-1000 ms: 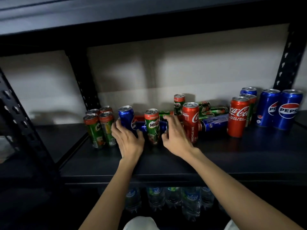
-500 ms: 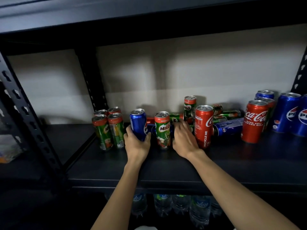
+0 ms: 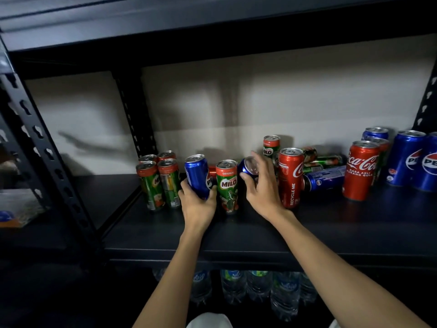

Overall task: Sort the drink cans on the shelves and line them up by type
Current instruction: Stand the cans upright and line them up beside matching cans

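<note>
My left hand [image 3: 197,204] grips an upright blue Pepsi can [image 3: 197,175] near its base. My right hand [image 3: 262,185] holds a second blue Pepsi can [image 3: 248,166], tipped with its silver end toward me. A green Milo can [image 3: 227,185] stands between the two hands. Just right of my right hand stands a red Coca-Cola can [image 3: 290,177]. Several Milo cans [image 3: 158,181] stand grouped at the left. Behind the Coca-Cola can, Milo and Pepsi cans lie on their sides [image 3: 324,174].
The dark shelf board [image 3: 331,228] carries another Coca-Cola can [image 3: 360,170] and upright Pepsi cans [image 3: 406,157] at the right. A black upright post [image 3: 134,114] stands behind the left group. Water bottles [image 3: 257,287] sit on the shelf below.
My right hand has lifted a lying Pepsi can from behind the Milo can and tipped it up. My left hand has closed round the upright Pepsi can.
</note>
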